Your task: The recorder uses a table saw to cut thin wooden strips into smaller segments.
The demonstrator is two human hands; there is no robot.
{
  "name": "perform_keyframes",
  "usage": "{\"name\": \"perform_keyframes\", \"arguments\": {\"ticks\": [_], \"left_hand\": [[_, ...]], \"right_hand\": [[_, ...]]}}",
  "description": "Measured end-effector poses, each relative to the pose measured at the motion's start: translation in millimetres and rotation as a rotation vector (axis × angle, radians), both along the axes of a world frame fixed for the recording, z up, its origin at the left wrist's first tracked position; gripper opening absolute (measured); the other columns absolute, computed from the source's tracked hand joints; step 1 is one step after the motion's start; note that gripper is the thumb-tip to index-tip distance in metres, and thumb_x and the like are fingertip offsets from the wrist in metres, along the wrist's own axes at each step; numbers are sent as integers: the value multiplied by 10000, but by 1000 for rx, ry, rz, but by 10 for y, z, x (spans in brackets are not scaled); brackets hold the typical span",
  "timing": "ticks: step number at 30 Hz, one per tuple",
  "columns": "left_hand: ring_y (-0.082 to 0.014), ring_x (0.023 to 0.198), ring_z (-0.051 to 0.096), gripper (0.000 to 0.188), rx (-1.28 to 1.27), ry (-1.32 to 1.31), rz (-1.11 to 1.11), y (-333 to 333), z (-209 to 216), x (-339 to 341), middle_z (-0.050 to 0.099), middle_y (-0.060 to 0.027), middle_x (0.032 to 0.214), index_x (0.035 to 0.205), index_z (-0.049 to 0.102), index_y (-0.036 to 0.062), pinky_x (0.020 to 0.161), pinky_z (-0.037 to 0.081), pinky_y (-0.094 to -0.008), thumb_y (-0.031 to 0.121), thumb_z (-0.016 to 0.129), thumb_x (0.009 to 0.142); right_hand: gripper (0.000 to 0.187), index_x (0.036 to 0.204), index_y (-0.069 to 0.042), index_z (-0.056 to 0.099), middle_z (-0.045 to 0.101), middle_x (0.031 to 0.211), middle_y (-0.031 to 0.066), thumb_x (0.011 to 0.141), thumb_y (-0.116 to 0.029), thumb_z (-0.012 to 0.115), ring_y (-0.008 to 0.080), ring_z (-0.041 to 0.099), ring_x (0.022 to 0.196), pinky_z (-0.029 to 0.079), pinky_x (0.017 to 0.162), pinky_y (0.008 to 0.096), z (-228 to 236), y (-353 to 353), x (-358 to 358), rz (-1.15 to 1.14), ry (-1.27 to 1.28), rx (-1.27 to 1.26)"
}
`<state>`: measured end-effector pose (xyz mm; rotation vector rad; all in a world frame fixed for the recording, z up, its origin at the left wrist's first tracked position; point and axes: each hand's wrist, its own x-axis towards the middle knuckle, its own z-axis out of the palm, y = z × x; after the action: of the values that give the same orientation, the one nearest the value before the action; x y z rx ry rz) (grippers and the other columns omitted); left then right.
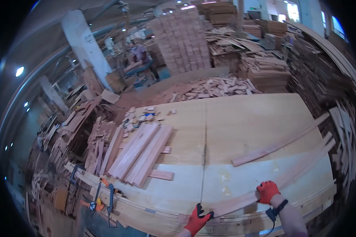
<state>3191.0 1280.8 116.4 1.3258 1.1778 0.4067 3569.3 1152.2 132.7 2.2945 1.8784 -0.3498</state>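
Observation:
A long pinkish wooden board [235, 204] lies slantwise across the near part of a pale, wide worktable [257, 122], running from front centre to the far right. My left hand [197, 220], in a red glove with black fingertips, holds the board near its left end, thumb and forefinger spread at it. Farther along, my right hand [268, 192] is closed over the board, its red-gloved fingers curled. A black strap with a cable circles my right wrist. Beyond it another long board [279, 146] rests on the table. A dark straight slot [204, 146] crosses the tabletop just beyond my left hand.
Several planed boards [140, 154] lie side by side at the table's left, with small offcuts [148, 114] behind. Clamps [110, 197] grip the front left rail. Scrap wood piles [217, 87] and tall stacks [182, 41] stand beyond. A co-worker [139, 55] is at the back.

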Motion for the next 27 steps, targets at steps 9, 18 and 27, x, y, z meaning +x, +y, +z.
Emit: {"name": "perform_keyframes", "arguments": {"ticks": [9,18,27], "left_hand": [[-104,822,558,579,-46,-72,189,359,319,-891,631,-35,952,1311,612,13,717,499,-274,285,869,869],[-87,824,623,327,33,107,92,1285,43,-1401,719,-18,931,1124,727,23,721,538,-294,235,829,897],[-302,813,699,438,154,479,-184,1926,80,-1035,742,-146,958,1057,731,-9,755,577,-417,416,719,949]], "right_hand": [[651,1123,-142,676,663,1115,122,668,-587,812,327,633,1110,455,1048,488,171,188,-1592,-19,1,47],[775,1332,-108,589,652,1213,143,674,-410,866,336,620,1153,458,1071,475,-345,-100,-642,-73,11,-111],[731,1267,-127,629,654,1248,116,666,-444,897,303,601,1229,491,1039,432,0,145,-910,-189,99,-83]]}}
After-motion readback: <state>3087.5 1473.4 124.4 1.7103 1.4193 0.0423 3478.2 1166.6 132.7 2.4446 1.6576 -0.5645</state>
